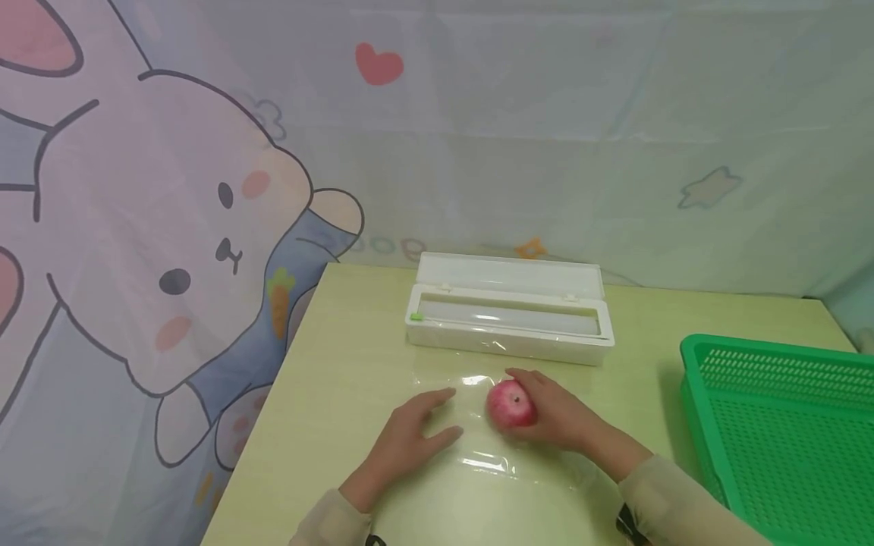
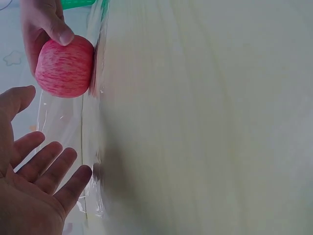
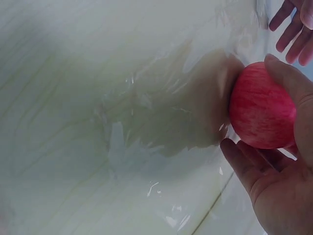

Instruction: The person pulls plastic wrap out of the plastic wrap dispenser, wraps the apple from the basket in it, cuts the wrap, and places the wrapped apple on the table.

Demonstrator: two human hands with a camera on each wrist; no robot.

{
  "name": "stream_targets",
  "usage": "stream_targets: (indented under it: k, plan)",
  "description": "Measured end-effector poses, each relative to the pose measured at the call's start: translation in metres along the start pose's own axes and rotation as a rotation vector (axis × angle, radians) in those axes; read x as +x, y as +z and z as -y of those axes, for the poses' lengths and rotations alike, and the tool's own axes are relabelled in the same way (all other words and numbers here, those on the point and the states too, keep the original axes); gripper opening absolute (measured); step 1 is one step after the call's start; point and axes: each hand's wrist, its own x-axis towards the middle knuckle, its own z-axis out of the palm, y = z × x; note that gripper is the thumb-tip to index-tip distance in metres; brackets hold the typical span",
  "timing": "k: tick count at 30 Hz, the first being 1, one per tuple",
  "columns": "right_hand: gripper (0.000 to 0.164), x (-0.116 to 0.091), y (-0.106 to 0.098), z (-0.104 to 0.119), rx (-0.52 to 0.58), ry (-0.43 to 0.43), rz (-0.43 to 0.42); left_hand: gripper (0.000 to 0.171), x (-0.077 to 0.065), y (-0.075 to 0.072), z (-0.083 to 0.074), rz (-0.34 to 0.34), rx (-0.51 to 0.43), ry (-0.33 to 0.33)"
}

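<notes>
A red apple sits on a sheet of clear cling film spread over the table. My right hand grips the apple from its right side, thumb and fingers curled round it, as the right wrist view also shows with the apple against the film. To the left, my left hand is held with fingers spread and relaxed, a short gap from the apple. In the left wrist view that hand has nothing in it, and its fingertips are close to the film's edge.
Behind the hands stands a white cling film box, lid raised, with a roll inside and a green slider at its left end. A green plastic basket stands at the right. A printed cloth hangs behind the table.
</notes>
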Motion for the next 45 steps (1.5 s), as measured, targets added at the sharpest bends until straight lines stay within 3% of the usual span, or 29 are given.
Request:
stream_targets:
  k: [4, 11, 20, 28, 35, 45]
  plan:
    - [0.105, -0.006, -0.005, -0.002, -0.012, 0.015, 0.021, 0.054, 0.002, -0.003, 0.0, 0.007, 0.007, 0.007]
    - [0.108, -0.023, -0.018, -0.002, -0.121, 0.013, 0.084, 0.055, 0.003, -0.011, -0.001, 0.045, 0.082, 0.014]
    - [0.092, -0.037, -0.032, 0.003, -0.245, -0.001, 0.148, 0.055, 0.008, -0.021, -0.002, 0.173, 0.222, 0.024]
    - [0.079, -0.05, -0.035, 0.006, -0.322, 0.014, 0.208, 0.052, 0.005, -0.027, -0.004, 0.293, 0.424, 0.093]
    - [0.075, -0.064, -0.025, 0.005, -0.336, 0.001, 0.286, 0.036, -0.003, -0.03, -0.001, 0.332, 0.603, 0.223]
    - [0.068, -0.074, -0.015, 0.004, -0.372, -0.006, 0.321, 0.011, -0.012, -0.027, 0.007, 0.276, 0.721, 0.477]
